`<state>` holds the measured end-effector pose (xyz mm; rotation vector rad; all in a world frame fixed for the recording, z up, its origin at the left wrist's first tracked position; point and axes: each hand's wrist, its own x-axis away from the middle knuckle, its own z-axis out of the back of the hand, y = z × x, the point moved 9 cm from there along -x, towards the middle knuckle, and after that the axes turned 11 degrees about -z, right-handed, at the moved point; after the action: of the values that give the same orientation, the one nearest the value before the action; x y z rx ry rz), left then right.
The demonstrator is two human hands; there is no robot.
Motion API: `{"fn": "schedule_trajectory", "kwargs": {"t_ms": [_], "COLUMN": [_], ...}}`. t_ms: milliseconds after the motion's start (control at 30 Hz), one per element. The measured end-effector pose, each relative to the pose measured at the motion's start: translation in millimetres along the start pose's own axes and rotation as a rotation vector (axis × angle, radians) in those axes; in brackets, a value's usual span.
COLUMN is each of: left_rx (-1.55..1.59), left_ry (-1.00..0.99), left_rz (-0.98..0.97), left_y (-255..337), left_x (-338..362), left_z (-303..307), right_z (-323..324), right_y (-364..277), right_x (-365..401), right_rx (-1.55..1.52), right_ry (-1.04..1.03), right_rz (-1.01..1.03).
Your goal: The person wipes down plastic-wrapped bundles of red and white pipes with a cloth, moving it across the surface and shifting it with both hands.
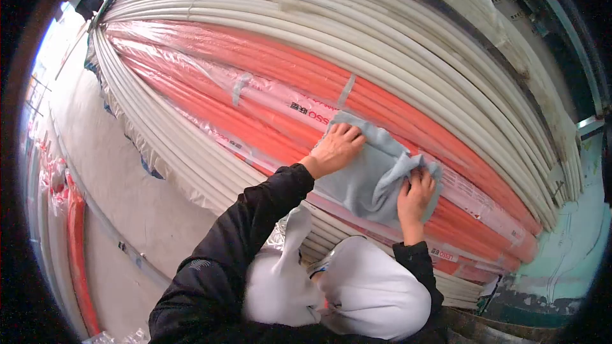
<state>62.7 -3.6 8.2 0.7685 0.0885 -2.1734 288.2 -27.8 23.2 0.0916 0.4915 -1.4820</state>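
The left hand lies flat, fingers loose, on the grey cloth spread over the orange pipes. The right hand clutches the cloth's bunched edge.

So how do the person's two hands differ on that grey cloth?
The left hand lies flat, fingers spread, on the upper corner of the grey cloth; the right hand is curled, gripping a bunched fold lower down. The left hand's arm stretches out; the right hand's is bent close. Both touch the cloth over the orange pipes and show black sleeves.

Grey cloth, orange pipes w/ white pipes, black sleeves.
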Motion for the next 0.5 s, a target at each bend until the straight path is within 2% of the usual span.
{"fn": "schedule_trajectory", "kwargs": {"t_ms": [167, 267, 367, 400, 500], "left_rx": [-0.067, -0.192, -0.294, -0.318, -0.413], "left_ry": [0.108, 0.078, 0.076, 0.092, 0.150], "left_rz": [0.173, 0.284, 0.410, 0.454, 0.515], "left_y": [-57, -98, -131, -141, -172], "left_x": [39, 66, 90, 98, 119], "left_z": [32, 54, 78, 87, 110], "right_z": [-14, -10, -19, -24, -36], "right_y": [-8, -13, -43, -58, -100], "right_x": [1, -1, -9, -7, -8], "right_rx": [-0.113, -0.176, -0.211, -0.071, -0.074], "right_ry": [-0.055, -0.050, -0.156, -0.174, -0.335], "right_rz": [-0.036, 0.035, 0.127, 0.206, 0.300]}}
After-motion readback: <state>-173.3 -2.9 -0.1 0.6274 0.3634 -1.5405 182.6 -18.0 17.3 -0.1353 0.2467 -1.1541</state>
